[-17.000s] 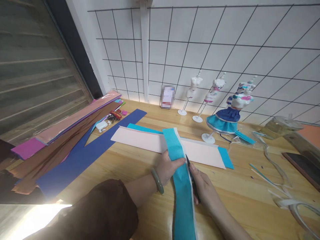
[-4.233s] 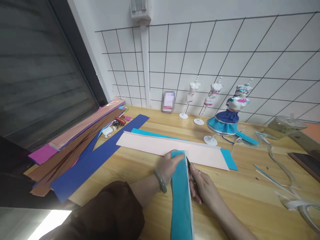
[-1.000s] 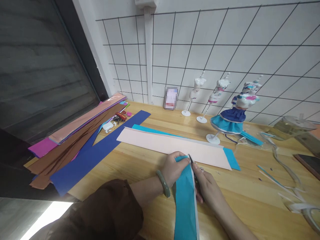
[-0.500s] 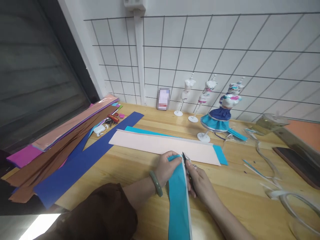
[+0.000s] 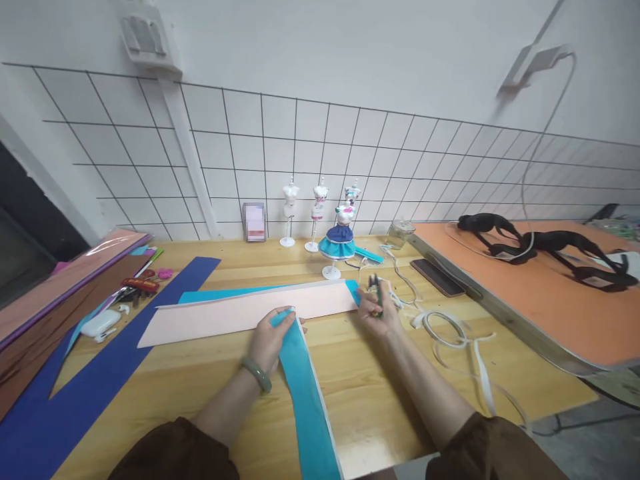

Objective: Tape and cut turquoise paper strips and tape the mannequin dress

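My left hand point(image 5: 270, 340), with a green bangle at the wrist, pinches the top end of a turquoise strip point(image 5: 307, 407). That strip has a white edge along its right side and hangs down past the front of the table. My right hand point(image 5: 380, 317) is closed around a small dark tool point(image 5: 374, 297) that looks like thread snips; it is blurred and partly covered by the fingers. Behind the hands lies a pale pink strip point(image 5: 215, 317), on top of another turquoise strip point(image 5: 205, 295). The right hand is near their right end.
A small dress form point(image 5: 337, 243) wears a blue and turquoise skirt, beside two white forms. White ribbon rolls point(image 5: 445, 329) and a dark phone point(image 5: 437, 277) lie to the right. An orange-topped surface point(image 5: 540, 287) borders the table. Blue strips point(image 5: 115, 380) and an earbud case point(image 5: 101, 323) are left.
My right hand has moved away from the turquoise strip to the right with the dark tool. My left hand still holds the strip. The view has swung right.
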Demonstrator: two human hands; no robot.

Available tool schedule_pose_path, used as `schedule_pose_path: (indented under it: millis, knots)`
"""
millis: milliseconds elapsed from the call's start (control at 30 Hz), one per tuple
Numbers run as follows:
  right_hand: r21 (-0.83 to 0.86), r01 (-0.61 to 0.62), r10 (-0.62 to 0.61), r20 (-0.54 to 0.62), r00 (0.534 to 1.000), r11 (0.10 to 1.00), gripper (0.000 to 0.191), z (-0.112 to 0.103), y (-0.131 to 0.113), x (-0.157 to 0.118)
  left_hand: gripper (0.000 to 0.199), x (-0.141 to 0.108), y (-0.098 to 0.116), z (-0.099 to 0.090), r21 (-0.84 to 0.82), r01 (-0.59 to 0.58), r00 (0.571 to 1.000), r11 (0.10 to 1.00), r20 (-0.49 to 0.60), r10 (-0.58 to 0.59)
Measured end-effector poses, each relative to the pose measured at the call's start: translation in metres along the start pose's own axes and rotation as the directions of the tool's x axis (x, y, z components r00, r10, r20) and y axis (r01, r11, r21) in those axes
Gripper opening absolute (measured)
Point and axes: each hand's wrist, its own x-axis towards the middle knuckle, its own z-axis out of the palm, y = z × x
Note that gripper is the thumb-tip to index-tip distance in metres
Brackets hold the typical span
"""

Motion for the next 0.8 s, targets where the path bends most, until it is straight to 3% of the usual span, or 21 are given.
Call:
schedule_pose_path:
  millis: [167, 300, 433, 533, 633, 700, 800]
  knots:
    - [-0.357, -0.127, 0.082, -0.139, 0.987, 0.925, 0.036, -0.013, -0.018, 0.008, 0.046, 0.001, 0.001, -0.001, 0.026, -0.016, 1.000, 1.000, -0.004, 0.016]
    - [-0.628, -0.194, 0.036, -0.256, 0.966, 0.753, 0.030, -0.035, -0.059, 0.024, 0.045, 0.000, 0.002, -0.002, 0.013, -0.005, 1.000, 1.000, 0.018, 0.005]
    - [-0.805, -0.227, -0.009, -0.277, 0.961, 0.549, 0.032, -0.044, -0.082, 0.029, 0.048, 0.000, 0.003, -0.002, 0.002, 0.000, 0.999, 1.000, 0.036, 0.000]
    - [-0.884, -0.158, -0.023, -0.187, 0.982, 0.440, 0.028, -0.029, -0.076, 0.015, 0.052, -0.001, 0.003, -0.001, -0.006, -0.006, 0.999, 1.000, 0.045, 0.006]
    - [-0.907, -0.015, 0.064, 0.013, 0.998, 0.420, 0.024, 0.005, -0.045, -0.020, 0.054, -0.002, 0.001, 0.000, 0.008, -0.057, 0.996, 0.998, 0.067, 0.056]
    - [-0.882, 0.072, 0.207, 0.187, 0.960, 0.465, 0.031, 0.032, -0.016, -0.050, 0.051, -0.003, 0.000, 0.001, 0.039, -0.118, 0.990, 0.992, 0.083, 0.115]
    - [-0.815, 0.129, 0.367, 0.389, 0.845, 0.565, 0.039, 0.062, 0.021, -0.088, 0.050, -0.006, 0.001, 0.000, 0.096, -0.158, 0.983, 0.983, 0.112, 0.147]
